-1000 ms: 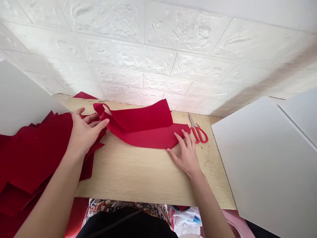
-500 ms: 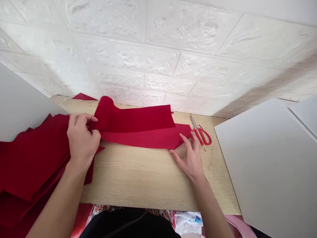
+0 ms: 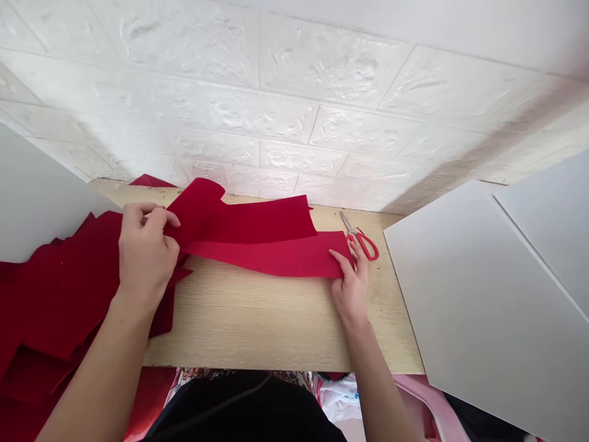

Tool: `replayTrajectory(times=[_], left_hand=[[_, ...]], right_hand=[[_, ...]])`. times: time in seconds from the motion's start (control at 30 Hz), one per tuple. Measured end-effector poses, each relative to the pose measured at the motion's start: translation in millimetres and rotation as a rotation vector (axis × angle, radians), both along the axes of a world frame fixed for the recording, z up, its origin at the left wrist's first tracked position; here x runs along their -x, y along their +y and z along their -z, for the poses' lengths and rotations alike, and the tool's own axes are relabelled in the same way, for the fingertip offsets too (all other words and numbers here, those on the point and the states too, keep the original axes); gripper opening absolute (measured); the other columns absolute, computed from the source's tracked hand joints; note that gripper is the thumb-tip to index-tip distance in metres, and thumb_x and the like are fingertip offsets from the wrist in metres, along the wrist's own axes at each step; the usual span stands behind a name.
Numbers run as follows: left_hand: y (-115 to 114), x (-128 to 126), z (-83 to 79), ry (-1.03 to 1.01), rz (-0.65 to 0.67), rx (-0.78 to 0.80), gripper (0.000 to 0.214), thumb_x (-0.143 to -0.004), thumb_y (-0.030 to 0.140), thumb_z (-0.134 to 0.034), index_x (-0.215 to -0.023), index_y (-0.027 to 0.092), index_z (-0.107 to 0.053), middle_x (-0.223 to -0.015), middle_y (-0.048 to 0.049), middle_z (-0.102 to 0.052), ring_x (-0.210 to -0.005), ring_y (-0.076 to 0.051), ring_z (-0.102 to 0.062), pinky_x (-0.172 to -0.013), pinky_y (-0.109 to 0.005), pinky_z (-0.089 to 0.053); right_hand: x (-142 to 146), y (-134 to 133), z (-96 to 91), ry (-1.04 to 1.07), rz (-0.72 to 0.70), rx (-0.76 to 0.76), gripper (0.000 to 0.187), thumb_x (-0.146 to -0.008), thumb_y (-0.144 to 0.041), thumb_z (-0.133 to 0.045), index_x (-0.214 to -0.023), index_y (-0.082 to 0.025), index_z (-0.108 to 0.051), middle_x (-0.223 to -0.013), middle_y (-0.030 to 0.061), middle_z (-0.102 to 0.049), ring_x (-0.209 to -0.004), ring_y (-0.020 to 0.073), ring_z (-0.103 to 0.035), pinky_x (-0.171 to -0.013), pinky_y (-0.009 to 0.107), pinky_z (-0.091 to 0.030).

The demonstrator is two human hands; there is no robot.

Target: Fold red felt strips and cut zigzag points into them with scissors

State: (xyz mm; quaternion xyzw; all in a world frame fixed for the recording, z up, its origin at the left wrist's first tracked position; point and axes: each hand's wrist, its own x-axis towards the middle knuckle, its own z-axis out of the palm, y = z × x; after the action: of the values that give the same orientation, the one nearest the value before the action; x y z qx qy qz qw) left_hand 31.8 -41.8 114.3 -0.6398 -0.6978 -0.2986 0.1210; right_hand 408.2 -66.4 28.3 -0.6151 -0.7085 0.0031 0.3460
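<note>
A folded strip of red fabric (image 3: 257,221) lies across the wooden tabletop, its darker velvety side over a lighter red side. My left hand (image 3: 150,245) pinches the strip's left end, where the cloth curves up in a raised fold. At the lower right corner my right hand (image 3: 352,276) is closed on the lighter layer, thumb below and fingers on top. Just beyond those fingertips lie scissors (image 3: 365,242) with red handles, their blades pointing to the wall; my fingers partly cover one handle.
A heap of dark red fabric pieces (image 3: 55,294) fills the left side under my left forearm. Another red scrap (image 3: 151,181) lies by the white brick-patterned wall (image 3: 221,110). A white panel (image 3: 478,294) borders the tabletop (image 3: 253,325) on the right.
My right hand has closed on the fabric's right corner, where its fingers were spread before. My left hand has shifted slightly, and the left fold looks flatter and wider.
</note>
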Motion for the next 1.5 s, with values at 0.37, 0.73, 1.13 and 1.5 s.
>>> replayTrajectory(times=[0.37,0.73,1.13,1.5], left_hand=[[-48,-76,28.9,0.291,0.669,0.124,0.034,-0.094,0.005,-0.043,-0.117,0.012,-0.066,-0.137,-0.0171,-0.062,-0.143,-0.032,-0.046,-0.119,-0.056,-0.041],[-15,-186,72.9,0.168,0.822,0.445,0.064,-0.103,0.059,-0.035,-0.151,0.019,-0.05,-0.16,-0.0175,-0.042,-0.151,-0.037,-0.035,-0.123,-0.06,-0.027],[-10,-192,64.2,0.137,0.716,0.611,0.061,-0.104,0.053,-0.035,-0.158,0.024,-0.04,-0.155,-0.0145,-0.049,-0.139,-0.035,-0.049,-0.116,-0.058,-0.035],[7,-164,61.8,0.196,0.757,0.64,0.046,-0.105,0.04,-0.038,-0.137,0.017,-0.061,-0.11,-0.0145,-0.074,-0.098,-0.03,-0.071,-0.082,-0.043,-0.055]], right_hand=[[-17,1,-32.2,-0.064,-0.19,0.092,0.063,-0.076,0.002,-0.04,-0.124,-0.027,-0.067,-0.133,0.009,-0.061,-0.134,0.028,-0.051,-0.111,0.055,-0.045],[65,98,-49.7,-0.09,0.254,0.572,0.037,-0.096,-0.045,-0.059,-0.118,-0.016,-0.06,-0.109,0.0165,-0.074,-0.101,0.033,-0.07,-0.084,0.044,-0.051],[24,67,-59.6,0.21,0.275,0.359,0.023,-0.085,-0.036,-0.06,-0.104,-0.022,-0.055,-0.069,-0.0019,-0.062,-0.067,0.0214,-0.061,-0.065,0.032,-0.042],[8,43,-15.3,0.425,0.199,0.305,0.024,-0.081,-0.04,-0.06,-0.096,-0.022,-0.055,-0.07,-0.003,-0.054,-0.064,0.0171,-0.054,-0.066,0.032,-0.048]])
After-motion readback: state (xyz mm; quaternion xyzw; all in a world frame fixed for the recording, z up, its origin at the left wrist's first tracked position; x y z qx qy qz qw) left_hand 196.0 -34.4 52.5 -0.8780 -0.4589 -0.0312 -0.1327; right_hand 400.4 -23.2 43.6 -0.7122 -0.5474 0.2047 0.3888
